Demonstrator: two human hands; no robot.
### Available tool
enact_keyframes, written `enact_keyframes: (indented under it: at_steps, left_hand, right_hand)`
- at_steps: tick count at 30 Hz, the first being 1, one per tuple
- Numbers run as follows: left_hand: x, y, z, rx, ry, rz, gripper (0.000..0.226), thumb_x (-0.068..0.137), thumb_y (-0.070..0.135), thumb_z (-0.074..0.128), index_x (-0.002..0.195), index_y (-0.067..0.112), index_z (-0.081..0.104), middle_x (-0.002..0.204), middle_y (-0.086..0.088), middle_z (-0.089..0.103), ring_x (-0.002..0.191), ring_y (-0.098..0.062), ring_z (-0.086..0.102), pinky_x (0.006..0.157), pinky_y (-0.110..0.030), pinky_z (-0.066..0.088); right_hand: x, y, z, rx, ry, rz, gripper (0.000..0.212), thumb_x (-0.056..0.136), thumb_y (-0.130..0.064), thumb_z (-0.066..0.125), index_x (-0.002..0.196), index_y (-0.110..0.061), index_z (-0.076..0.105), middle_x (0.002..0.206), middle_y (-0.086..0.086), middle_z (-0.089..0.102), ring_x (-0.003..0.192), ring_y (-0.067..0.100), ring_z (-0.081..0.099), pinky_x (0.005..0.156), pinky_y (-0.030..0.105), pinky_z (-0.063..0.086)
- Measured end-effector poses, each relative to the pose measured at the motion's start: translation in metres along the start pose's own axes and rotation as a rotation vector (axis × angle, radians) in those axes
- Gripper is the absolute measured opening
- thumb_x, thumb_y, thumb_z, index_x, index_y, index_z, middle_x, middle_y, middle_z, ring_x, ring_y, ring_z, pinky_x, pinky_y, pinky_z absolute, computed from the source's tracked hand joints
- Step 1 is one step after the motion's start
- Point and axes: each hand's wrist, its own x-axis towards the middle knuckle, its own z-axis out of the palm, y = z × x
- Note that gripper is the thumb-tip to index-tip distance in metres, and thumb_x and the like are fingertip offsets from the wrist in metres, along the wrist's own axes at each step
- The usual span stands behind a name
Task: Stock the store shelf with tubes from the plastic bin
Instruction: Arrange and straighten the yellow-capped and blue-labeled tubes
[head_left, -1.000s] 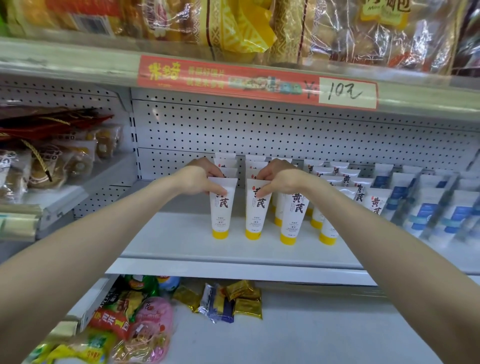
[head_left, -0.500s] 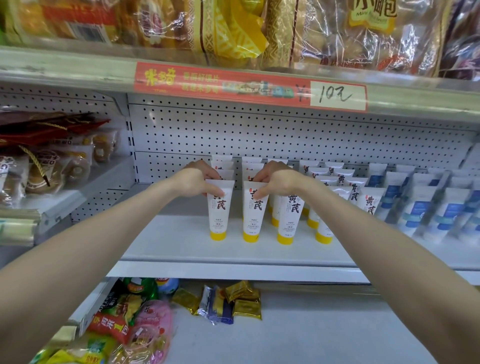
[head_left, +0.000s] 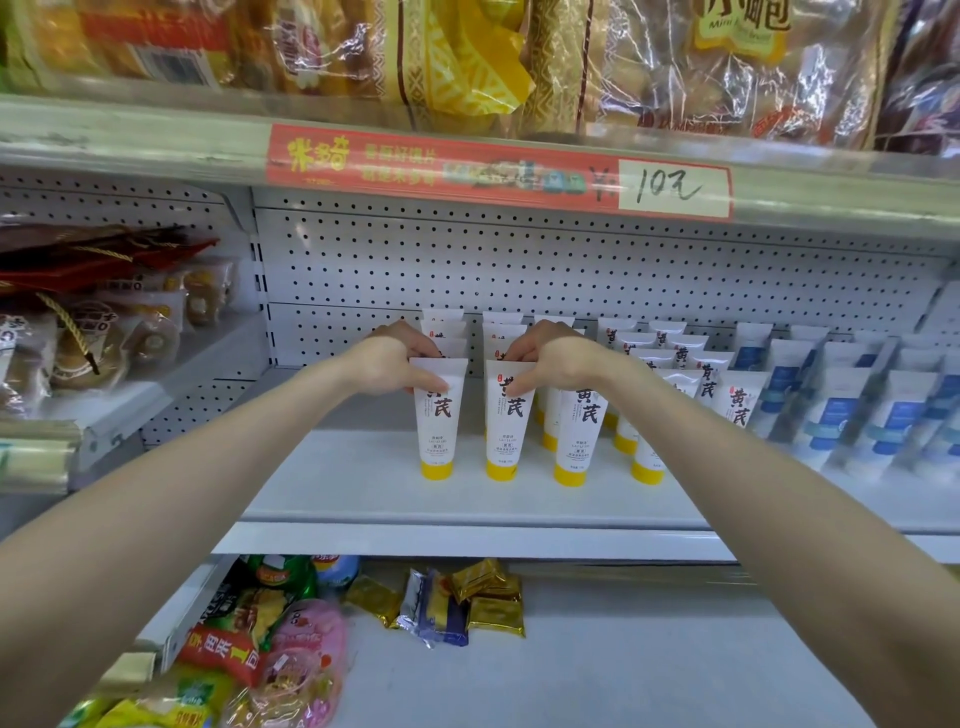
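White tubes with yellow caps stand cap-down in rows on the white shelf (head_left: 363, 488). My left hand (head_left: 395, 364) pinches the flat top of the front tube of the leftmost row (head_left: 437, 426), thumb in front and fingers behind. My right hand (head_left: 550, 358) pinches the top of the front tube of the second row (head_left: 505, 426) the same way. More yellow-capped tubes (head_left: 579, 441) stand to the right. The plastic bin is out of view.
White tubes with blue labels (head_left: 831, 415) fill the shelf's right part. The upper shelf with a red price strip (head_left: 498, 166) hangs overhead, holding bagged bread. Snack packs (head_left: 457, 603) lie on the lower shelf. Wrapped pastries (head_left: 104, 332) sit on the left side shelf.
Both hands stay on the tops of the same two front tubes. The view has shifted slightly; the tubes stand in the same spots.
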Motion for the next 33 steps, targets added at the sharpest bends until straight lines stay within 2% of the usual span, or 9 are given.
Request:
enact_keyframes:
  at_steps: [3,5,7,11,14,20,26,31,33]
  left_hand:
    - [0.001,0.002,-0.005,-0.027,-0.009,0.008,0.029,0.073,0.022,0.078,0.099,0.014,0.069,0.103,-0.005,0.07,0.095,-0.018,0.063,0.084,-0.029,0.049]
    - [0.002,0.012,-0.011,-0.062,0.01,0.031,0.034,0.072,0.019,0.079,0.103,0.013,0.068,0.103,-0.005,0.07,0.096,-0.018,0.065,0.088,-0.028,0.051]
    - [0.003,0.028,-0.016,-0.078,0.04,0.069,0.036,0.072,0.019,0.08,0.105,0.013,0.067,0.1,-0.003,0.07,0.093,-0.015,0.065,0.085,-0.025,0.051]
    - [0.006,0.068,-0.006,-0.134,0.09,0.14,0.034,0.072,0.023,0.08,0.103,0.016,0.068,0.093,0.005,0.068,0.085,-0.006,0.063,0.065,-0.006,0.048]
    - [0.011,0.098,0.019,-0.129,0.094,0.183,0.035,0.073,0.021,0.079,0.104,0.01,0.068,0.097,-0.001,0.067,0.083,-0.006,0.06,0.063,-0.001,0.045]
    - [0.034,0.142,0.069,0.081,0.036,0.151,0.052,0.072,0.031,0.079,0.118,0.014,0.061,0.115,0.0,0.064,0.101,-0.013,0.058,0.085,-0.023,0.046]
    - [0.045,0.161,0.089,0.176,0.004,0.046,0.05,0.072,0.027,0.078,0.117,0.013,0.061,0.112,-0.002,0.064,0.1,-0.015,0.059,0.083,-0.023,0.047]
    - [0.051,0.166,0.09,0.215,-0.005,0.006,0.043,0.072,0.024,0.079,0.11,0.01,0.065,0.106,-0.003,0.066,0.101,-0.018,0.061,0.087,-0.028,0.05]
    - [0.052,0.165,0.089,0.244,-0.025,-0.007,0.038,0.073,0.024,0.078,0.107,0.011,0.067,0.103,-0.003,0.066,0.099,-0.018,0.061,0.083,-0.027,0.05]
  right_hand:
    - [-0.006,0.0,-0.011,0.069,0.022,-0.015,0.043,0.075,-0.02,0.077,0.116,-0.014,0.064,0.113,0.003,0.066,0.105,0.017,0.061,0.085,0.023,0.045]
    - [-0.014,0.003,-0.024,0.109,0.075,-0.003,0.04,0.074,-0.023,0.078,0.111,-0.016,0.066,0.106,0.002,0.069,0.101,0.017,0.063,0.085,0.024,0.049]
    - [-0.024,0.012,-0.037,0.147,0.142,0.014,0.036,0.072,-0.022,0.079,0.106,-0.015,0.069,0.099,0.001,0.071,0.096,0.015,0.064,0.08,0.024,0.051]
    - [-0.047,0.043,-0.059,0.161,0.21,0.025,0.028,0.07,-0.018,0.08,0.096,-0.013,0.07,0.094,0.004,0.072,0.09,0.015,0.066,0.082,0.025,0.052]
    - [-0.065,0.074,-0.071,0.149,0.226,0.029,0.025,0.07,-0.019,0.081,0.091,-0.014,0.07,0.091,0.005,0.071,0.09,0.02,0.066,0.082,0.029,0.054]
    - [-0.083,0.121,-0.088,0.045,0.136,0.0,0.044,0.072,-0.02,0.08,0.112,-0.008,0.065,0.109,0.008,0.067,0.1,0.019,0.062,0.095,0.033,0.05]
    - [-0.078,0.145,-0.089,0.008,0.02,-0.056,0.046,0.07,-0.017,0.08,0.113,-0.009,0.064,0.104,0.006,0.064,0.101,0.021,0.061,0.092,0.031,0.05]
    - [-0.071,0.151,-0.085,-0.072,-0.008,-0.074,0.046,0.074,-0.017,0.077,0.117,-0.011,0.063,0.114,0.006,0.064,0.105,0.02,0.059,0.081,0.023,0.046]
    - [-0.067,0.154,-0.082,-0.095,-0.011,-0.056,0.049,0.074,-0.018,0.077,0.12,-0.012,0.061,0.118,0.005,0.062,0.108,0.02,0.057,0.084,0.025,0.046]
